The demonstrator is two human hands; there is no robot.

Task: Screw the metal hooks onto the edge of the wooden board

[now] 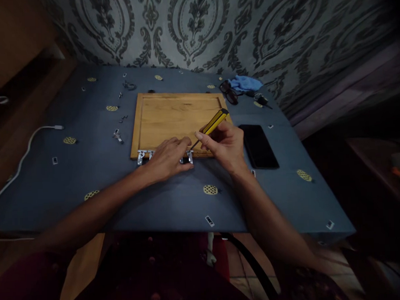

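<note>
A wooden panel [181, 111] with a raised frame lies flat on the table. Along its near edge runs shiny metal hardware [141, 157], partly hidden beneath my left hand [170, 159]. The fingers of that hand lie over the panel edge and the thumb is below, gripping the metal fitting [190, 157] there. In my right hand [229, 148] is a screwdriver [215, 121] with a yellow and black handle, held at a slant. Its thin shaft points down to the fitting beside my left fingertips; whether the tip sits in a screw is too small to tell.
A black phone or tablet [259, 146] lies right of the panel. Sunglasses [229, 93], a blue cloth [245, 83] and keys [260, 98] are at the back right. Small metal parts [118, 136] lie to the left, with a white cable [30, 142] farther out. A patterned wall stands behind.
</note>
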